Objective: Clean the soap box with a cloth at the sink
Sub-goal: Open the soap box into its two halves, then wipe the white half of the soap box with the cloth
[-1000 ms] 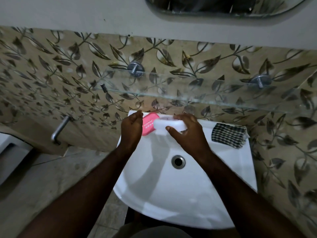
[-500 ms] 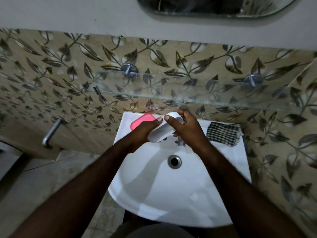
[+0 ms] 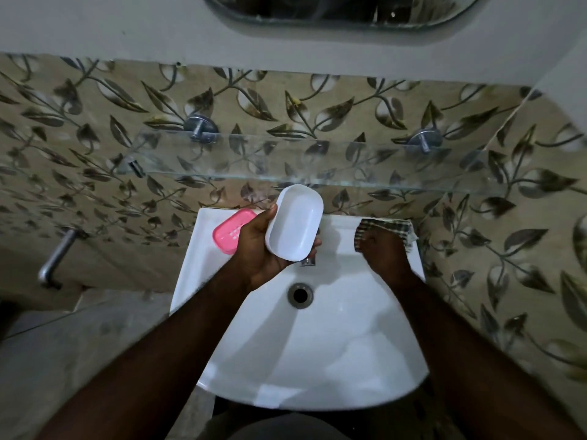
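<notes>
Wall behind is tiled (image 3: 317,103) in a beige leaf pattern, glossy, with a curved mirror edge (image 3: 333,7) at 12 o'clock. A clear glass shelf (image 3: 286,160) on two round metal mounts runs below it.

Sink (image 3: 317,360): white glazed ceramic, rounded front, flat back ledge. Basin holds nothing loose; round metal drain (image 3: 300,293) at centre, metal tap (image 3: 308,260) just past it at 12.

Soap box (image 3: 295,223): white plastic shell, oblong with rounded ends, smooth, hollow side facing the camera, nothing in it. It is raised over the back ledge at 12 from the drain, tilted. Left hand (image 3: 254,246) is wrapped round its lower left side, thumb on the rim.

Pink tray (image 3: 230,231): plastic, rounded, slotted face, lying on the ledge at 10 o'clock, partly behind the left hand.

Cloth (image 3: 397,228): checked weave, dark on light, bunched on the ledge corner at 2 o'clock. Right hand (image 3: 381,252) is on it, fingers hidden; can't tell whether it grips. Hands are well apart.

Metal bar (image 3: 57,258) sticks out from the wall at 9 o'clock.
</notes>
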Action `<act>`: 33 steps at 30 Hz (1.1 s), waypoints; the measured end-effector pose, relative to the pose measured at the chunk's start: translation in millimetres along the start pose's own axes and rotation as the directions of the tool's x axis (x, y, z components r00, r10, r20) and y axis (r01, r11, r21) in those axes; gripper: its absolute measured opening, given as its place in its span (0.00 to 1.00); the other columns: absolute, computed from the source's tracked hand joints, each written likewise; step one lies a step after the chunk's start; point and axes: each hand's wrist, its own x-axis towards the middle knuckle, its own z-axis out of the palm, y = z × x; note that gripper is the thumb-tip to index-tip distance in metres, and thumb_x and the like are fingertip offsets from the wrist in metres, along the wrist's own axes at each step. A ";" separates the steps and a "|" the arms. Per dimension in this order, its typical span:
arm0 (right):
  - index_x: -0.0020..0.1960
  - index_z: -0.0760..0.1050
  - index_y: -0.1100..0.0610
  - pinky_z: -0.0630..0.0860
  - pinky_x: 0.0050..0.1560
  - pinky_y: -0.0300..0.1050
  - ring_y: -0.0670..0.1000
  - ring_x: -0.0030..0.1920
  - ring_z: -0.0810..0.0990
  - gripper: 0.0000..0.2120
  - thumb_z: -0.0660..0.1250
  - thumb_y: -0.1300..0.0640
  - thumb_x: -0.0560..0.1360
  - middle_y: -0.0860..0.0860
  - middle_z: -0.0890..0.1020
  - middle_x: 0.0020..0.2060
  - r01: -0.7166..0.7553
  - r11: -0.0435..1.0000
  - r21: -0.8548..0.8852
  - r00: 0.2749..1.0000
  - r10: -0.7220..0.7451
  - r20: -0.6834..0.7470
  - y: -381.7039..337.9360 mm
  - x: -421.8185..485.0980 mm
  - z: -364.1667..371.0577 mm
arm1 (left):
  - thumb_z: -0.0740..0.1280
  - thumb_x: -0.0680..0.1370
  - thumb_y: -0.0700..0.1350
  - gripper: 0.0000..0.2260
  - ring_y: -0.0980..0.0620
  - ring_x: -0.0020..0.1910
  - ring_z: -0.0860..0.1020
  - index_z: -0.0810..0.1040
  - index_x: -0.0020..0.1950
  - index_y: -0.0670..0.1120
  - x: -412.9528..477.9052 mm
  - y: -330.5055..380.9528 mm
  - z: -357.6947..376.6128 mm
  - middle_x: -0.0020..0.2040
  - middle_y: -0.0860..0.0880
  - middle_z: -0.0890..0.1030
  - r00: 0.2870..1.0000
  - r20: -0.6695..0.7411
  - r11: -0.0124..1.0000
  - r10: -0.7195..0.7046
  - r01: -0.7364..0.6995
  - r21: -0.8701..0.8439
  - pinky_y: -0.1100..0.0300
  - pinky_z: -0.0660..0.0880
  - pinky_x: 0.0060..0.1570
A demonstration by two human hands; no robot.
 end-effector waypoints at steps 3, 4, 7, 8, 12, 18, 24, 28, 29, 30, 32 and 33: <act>0.55 0.81 0.62 0.74 0.58 0.52 0.62 0.57 0.79 0.18 0.75 0.53 0.70 0.61 0.82 0.53 0.013 0.964 -0.266 0.992 0.021 0.124 25.7 2.6 5.7 | 0.54 0.80 0.55 0.24 0.33 0.55 0.75 0.76 0.65 0.40 3.3 -5.1 -0.9 0.62 0.36 0.75 1.000 0.025 0.999 -0.011 0.011 -0.030 0.42 0.69 0.56; 0.57 0.80 0.64 0.74 0.60 0.55 0.65 0.58 0.78 0.21 0.77 0.54 0.68 0.64 0.81 0.54 0.033 0.945 -0.326 0.995 0.001 0.102 35.8 3.7 11.2 | 0.54 0.79 0.55 0.25 0.33 0.55 0.75 0.74 0.67 0.39 3.1 -6.5 -0.6 0.62 0.36 0.75 1.000 0.026 1.000 -0.008 0.009 -0.029 0.43 0.71 0.55; 0.56 0.79 0.69 0.73 0.59 0.61 0.70 0.56 0.78 0.23 0.78 0.57 0.66 0.69 0.80 0.53 0.077 0.938 -0.337 0.997 -0.068 0.037 46.8 8.6 22.4 | 0.56 0.78 0.55 0.25 0.33 0.55 0.74 0.75 0.66 0.39 2.9 -10.2 -4.5 0.62 0.35 0.74 0.999 0.038 1.000 0.001 0.000 -0.026 0.43 0.71 0.54; 0.55 0.80 0.67 0.74 0.59 0.60 0.69 0.57 0.77 0.21 0.77 0.58 0.67 0.68 0.80 0.54 0.059 0.938 -0.340 0.998 -0.055 0.023 41.8 11.6 19.5 | 0.57 0.77 0.54 0.24 0.33 0.55 0.75 0.77 0.64 0.39 1.7 -10.7 -4.7 0.61 0.35 0.75 0.999 0.035 1.000 0.007 -0.006 -0.029 0.43 0.70 0.55; 0.49 0.82 0.61 0.76 0.55 0.57 0.66 0.54 0.79 0.09 0.73 0.59 0.70 0.63 0.82 0.50 0.020 0.919 -0.394 1.000 -0.027 -0.013 42.6 31.7 21.5 | 0.59 0.77 0.53 0.22 0.32 0.56 0.74 0.79 0.61 0.40 -0.2 -13.0 -5.4 0.61 0.34 0.75 1.000 -0.005 0.999 0.026 -0.027 -0.039 0.41 0.67 0.57; 0.53 0.81 0.58 0.76 0.55 0.53 0.62 0.56 0.79 0.09 0.65 0.59 0.75 0.59 0.82 0.53 0.022 0.835 -0.550 1.000 -0.026 0.000 50.1 49.9 24.4 | 0.62 0.75 0.53 0.22 0.34 0.54 0.77 0.81 0.59 0.39 -3.9 -16.7 -2.3 0.60 0.35 0.78 0.999 -0.025 0.996 0.028 -0.030 -0.081 0.42 0.69 0.58; 0.43 0.79 0.61 0.72 0.44 0.44 0.57 0.43 0.79 0.02 0.69 0.63 0.74 0.58 0.82 0.39 -0.064 0.994 0.092 0.991 0.074 -0.107 22.8 38.0 -15.9 | 0.58 0.76 0.54 0.23 0.35 0.52 0.79 0.80 0.61 0.40 -4.5 -20.0 -3.0 0.59 0.36 0.78 0.999 -0.023 0.998 0.041 -0.042 -0.047 0.43 0.69 0.55; 0.43 0.77 0.57 0.74 0.44 0.44 0.49 0.41 0.79 0.04 0.68 0.65 0.75 0.52 0.82 0.37 -0.036 0.798 0.601 0.999 0.041 0.005 -15.9 -0.3 -46.4 | 0.58 0.78 0.59 0.23 0.38 0.51 0.79 0.83 0.57 0.45 -1.7 -20.5 2.7 0.55 0.40 0.81 0.996 -0.062 0.998 0.068 -0.068 0.005 0.44 0.71 0.55; 0.44 0.77 0.57 0.76 0.43 0.42 0.48 0.39 0.80 0.05 0.67 0.66 0.77 0.51 0.83 0.36 -0.072 0.692 0.718 0.997 0.037 0.065 -25.2 -8.4 -49.3 | 0.59 0.78 0.60 0.23 0.38 0.54 0.78 0.81 0.60 0.46 -0.2 -20.5 3.5 0.58 0.40 0.80 0.995 -0.066 0.997 0.072 -0.072 0.007 0.44 0.70 0.57; 0.45 0.76 0.58 0.77 0.42 0.41 0.47 0.38 0.81 0.06 0.64 0.66 0.78 0.50 0.84 0.36 -0.116 0.567 0.816 0.992 0.028 0.122 -36.6 -16.8 -51.8 | 0.61 0.77 0.60 0.23 0.39 0.56 0.78 0.79 0.63 0.46 1.4 -20.3 3.5 0.60 0.40 0.79 0.994 -0.072 0.997 0.078 -0.077 0.010 0.44 0.71 0.59; 0.47 0.76 0.61 0.81 0.44 0.41 0.47 0.40 0.84 0.06 0.61 0.66 0.79 0.51 0.86 0.38 -0.206 0.305 0.930 0.976 -0.003 0.218 -56.5 -30.6 -52.1 | 0.64 0.76 0.60 0.23 0.39 0.57 0.77 0.78 0.64 0.45 3.7 -20.3 4.5 0.60 0.40 0.79 0.992 -0.083 0.996 0.094 -0.093 0.010 0.44 0.71 0.59; 0.50 0.76 0.61 0.82 0.48 0.43 0.49 0.43 0.84 0.05 0.61 0.65 0.78 0.53 0.86 0.41 -0.244 0.193 0.950 0.967 -0.021 0.253 -65.2 -35.5 -50.9 | 0.65 0.76 0.59 0.23 0.38 0.57 0.76 0.78 0.64 0.45 3.9 -20.4 4.9 0.60 0.40 0.78 0.992 -0.082 0.995 0.096 -0.096 0.000 0.43 0.70 0.61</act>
